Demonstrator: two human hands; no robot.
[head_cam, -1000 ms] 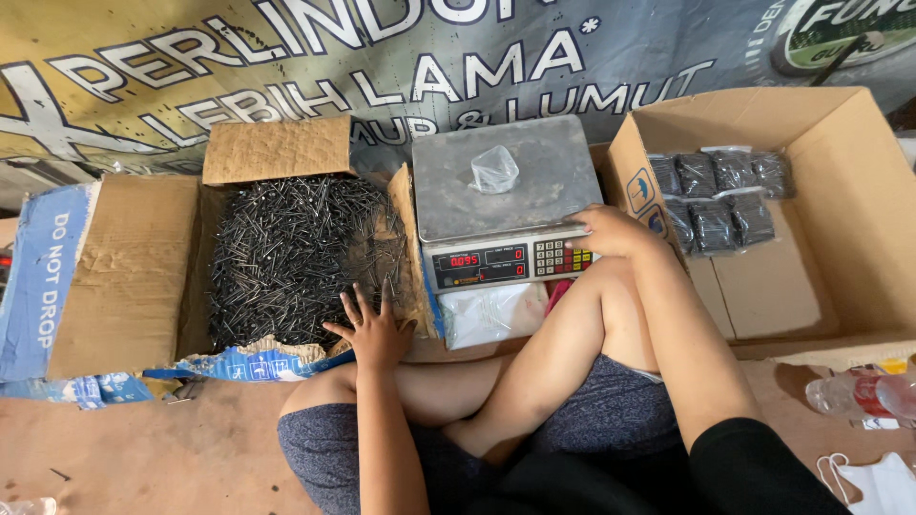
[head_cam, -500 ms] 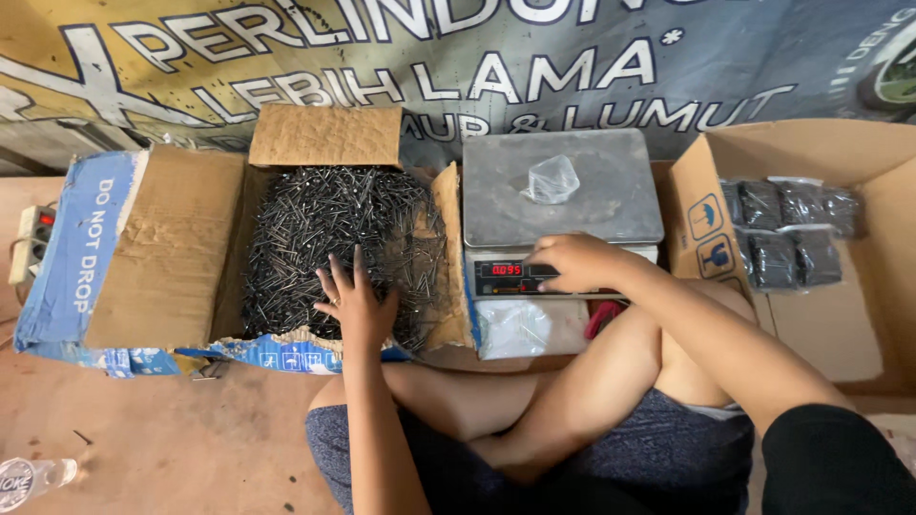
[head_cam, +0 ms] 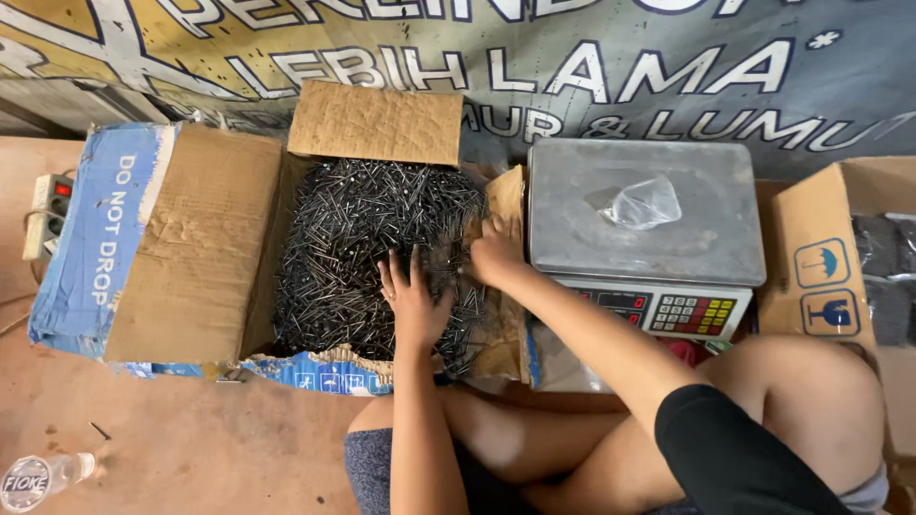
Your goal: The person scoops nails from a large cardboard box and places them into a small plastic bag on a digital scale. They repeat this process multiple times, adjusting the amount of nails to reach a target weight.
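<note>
The dark nails point(head_cam: 372, 238) lay heaped in an open cardboard box point(head_cam: 196, 248) on the floor, its flaps folded outward and its blue-printed edges torn. The left hand point(head_cam: 415, 303) rested flat on the heap near the box's front, its grip spread with fingers fanned. The right hand point(head_cam: 494, 254) was at the heap's right edge, against the box's inner flap; whether its grip was pinching nails could not be told.

Everything sat on a reddish-brown floor point(head_cam: 191, 448), with a large printed banner point(head_cam: 592, 57) behind. Just right of the box stood a digital scale point(head_cam: 644, 224) with a steel pan, a crumpled clear plastic bag point(head_cam: 641, 202) lying on it. Further right, another cardboard box point(head_cam: 840, 277) held dark packets. A power strip point(head_cam: 48, 215) lay at the far left and a plastic bottle point(head_cam: 43, 474) near the lower left corner. The person's bare knees crossed below the scale.
</note>
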